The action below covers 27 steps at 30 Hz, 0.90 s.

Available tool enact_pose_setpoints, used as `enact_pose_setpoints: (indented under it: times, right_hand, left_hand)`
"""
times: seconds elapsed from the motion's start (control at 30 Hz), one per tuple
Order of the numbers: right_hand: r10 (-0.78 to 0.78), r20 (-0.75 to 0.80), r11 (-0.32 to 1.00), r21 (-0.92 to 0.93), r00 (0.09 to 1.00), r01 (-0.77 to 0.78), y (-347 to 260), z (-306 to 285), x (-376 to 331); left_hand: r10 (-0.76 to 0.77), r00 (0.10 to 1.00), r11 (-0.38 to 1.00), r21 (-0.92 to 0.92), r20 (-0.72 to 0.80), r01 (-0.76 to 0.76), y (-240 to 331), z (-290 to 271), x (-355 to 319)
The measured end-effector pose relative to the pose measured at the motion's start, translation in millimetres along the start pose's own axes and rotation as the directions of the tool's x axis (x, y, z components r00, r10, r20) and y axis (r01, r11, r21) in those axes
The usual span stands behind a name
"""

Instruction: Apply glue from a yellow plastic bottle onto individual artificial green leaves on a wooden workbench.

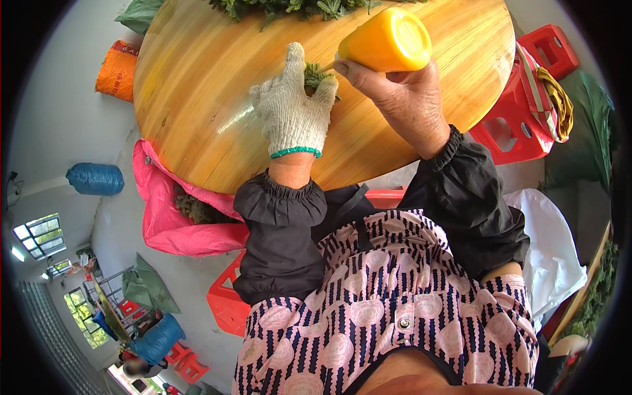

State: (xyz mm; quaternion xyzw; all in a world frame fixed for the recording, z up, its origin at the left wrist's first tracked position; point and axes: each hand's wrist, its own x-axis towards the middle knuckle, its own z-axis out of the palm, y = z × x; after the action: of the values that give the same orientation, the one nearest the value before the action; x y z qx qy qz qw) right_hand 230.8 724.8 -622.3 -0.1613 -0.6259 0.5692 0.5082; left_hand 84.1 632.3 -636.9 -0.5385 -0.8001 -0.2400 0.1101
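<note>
My left hand (294, 108), in a white knit glove with a green cuff edge, is over the round wooden table (217, 85). A small green sprig (315, 77) sits between its thumb and forefinger; the lower part is hidden by the glove. My bare right hand (411, 99) grips a yellow squeeze bottle (388, 41), tilted with its base up to the right. The bottle's narrow tip points down-left at the sprig, near the thumb of the glove. Whether the tip touches the sprig, I cannot tell.
More green sprigs (296, 8) lie along the table's far edge. A pink sack (187, 227) with greenery stands at the near left, an orange sack (118, 70) farther left. Red stools (503, 135) stand at the right, beside a green sack (579, 131). A blue bundle (95, 179) is at the left.
</note>
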Motion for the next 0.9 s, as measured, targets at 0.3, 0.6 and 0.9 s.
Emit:
enact_pose_setpoints:
  times: [0.3,0.6,0.9]
  right_hand:
    - [0.024,0.012,0.979,-0.202,1.000,-0.022,-5.9,-7.8,-14.5]
    - [0.033,-0.009,0.993,-0.109,0.999,-0.034,-2.5,-7.1,-12.0]
    - [0.048,-0.012,0.989,-0.139,0.999,-0.049,-11.9,-2.1,-14.7]
  left_hand:
    - [0.003,0.995,0.998,-0.065,0.099,0.003,-6.0,11.5,-7.3]
    - [0.097,0.993,0.995,-0.027,0.066,-0.095,-6.6,9.0,-2.4]
    - [0.134,0.991,0.987,0.085,0.016,-0.135,-13.9,6.0,-0.9]
